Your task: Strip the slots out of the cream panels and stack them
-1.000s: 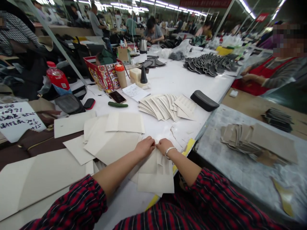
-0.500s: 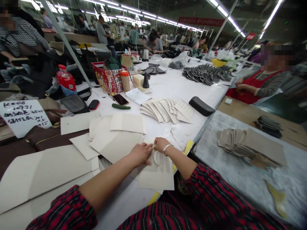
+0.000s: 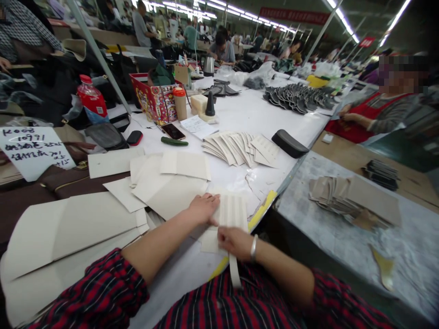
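Observation:
My left hand [image 3: 205, 209] lies flat with its fingers stretched over the left edge of a beige panel [image 3: 233, 211] that has raised parallel bands. Closed and slightly blurred, my right hand [image 3: 236, 242] is at the panel's near end. A narrow pale strip [image 3: 234, 273] hangs from its fingers past the table's front edge. Another beige piece [image 3: 208, 241] shows under the panel, partly covered by the right hand. Left of my hands, overlapping beige panels [image 3: 171, 196] lie in a loose pile, with larger curved panels [image 3: 92, 219] nearer to me.
Fanned beige pieces [image 3: 229, 148] lie ahead, near a black case [image 3: 290, 143]. A cucumber [image 3: 174, 141], a phone [image 3: 173, 131] and a red patterned box [image 3: 156, 103] stand or lie farther left. On the right, a grey table [image 3: 308, 237] carries stacked panels [image 3: 370, 201]. A co-worker [image 3: 377, 114] sits beyond.
My right hand has moved toward me from the panel's far end, drawing the strip along; it now hangs straight instead of curling. My left hand stays about in place on the panel.

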A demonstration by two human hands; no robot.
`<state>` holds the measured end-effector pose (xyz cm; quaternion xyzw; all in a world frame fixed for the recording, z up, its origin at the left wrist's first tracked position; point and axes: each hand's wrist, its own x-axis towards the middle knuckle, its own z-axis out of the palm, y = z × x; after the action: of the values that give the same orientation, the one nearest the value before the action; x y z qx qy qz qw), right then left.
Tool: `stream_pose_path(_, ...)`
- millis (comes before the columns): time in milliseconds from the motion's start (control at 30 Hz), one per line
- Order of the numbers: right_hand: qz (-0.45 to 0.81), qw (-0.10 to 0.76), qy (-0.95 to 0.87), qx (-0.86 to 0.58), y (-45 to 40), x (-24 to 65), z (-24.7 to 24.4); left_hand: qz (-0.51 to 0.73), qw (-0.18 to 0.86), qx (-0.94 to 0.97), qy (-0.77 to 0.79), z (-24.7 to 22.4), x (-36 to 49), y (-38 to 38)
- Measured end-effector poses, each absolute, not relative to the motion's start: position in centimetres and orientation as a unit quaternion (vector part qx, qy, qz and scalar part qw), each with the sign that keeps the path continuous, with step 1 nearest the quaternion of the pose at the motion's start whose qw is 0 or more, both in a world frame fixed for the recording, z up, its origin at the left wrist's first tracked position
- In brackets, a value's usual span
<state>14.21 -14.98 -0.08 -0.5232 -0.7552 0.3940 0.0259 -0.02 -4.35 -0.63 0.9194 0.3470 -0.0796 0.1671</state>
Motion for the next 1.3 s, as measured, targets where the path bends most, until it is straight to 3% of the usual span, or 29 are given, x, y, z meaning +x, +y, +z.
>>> stream_pose_path(67,0.492,-0.004,-0.748,-0.445,-19.1,13.5,-0.4,-0.078,0.169,0.919,0.347,-0.7,-0.1,-4.5)
stream_pose_path(167,0.542,0.045,-0.719,-0.433,-21.9,13.4,0.2,-0.066,0.170,0.924,0.336,-1.1,-0.5,-4.5)
stream_pose_path(300,0.470,0.174,-0.673,-0.544,-17.6,15.0,1.8,-0.021,0.190,0.929,0.317,-1.8,-1.0,-4.1)
stream_pose_path(367,0.412,0.195,-0.639,-0.619,-13.7,15.8,2.0,0.017,0.199,0.919,0.341,-2.1,-0.9,-3.7)
stream_pose_path(467,0.381,0.130,-0.590,-0.700,-7.8,16.5,1.3,0.048,0.196,0.894,0.401,-2.1,-0.3,-2.7)
stream_pose_path(667,0.326,-0.020,-0.596,-0.734,-2.1,15.5,-0.6,-0.027,0.206,0.869,0.450,-1.2,1.6,-0.1)
stream_pose_path(1033,0.361,-0.041,-0.583,-0.727,-1.2,15.7,-1.4,-0.083,0.251,0.860,0.437,-0.9,3.5,2.4)
stream_pose_path(1300,0.302,-0.051,-0.608,-0.733,-1.8,15.1,-1.0,-0.034,0.227,0.868,0.440,-0.3,1.7,-0.8)
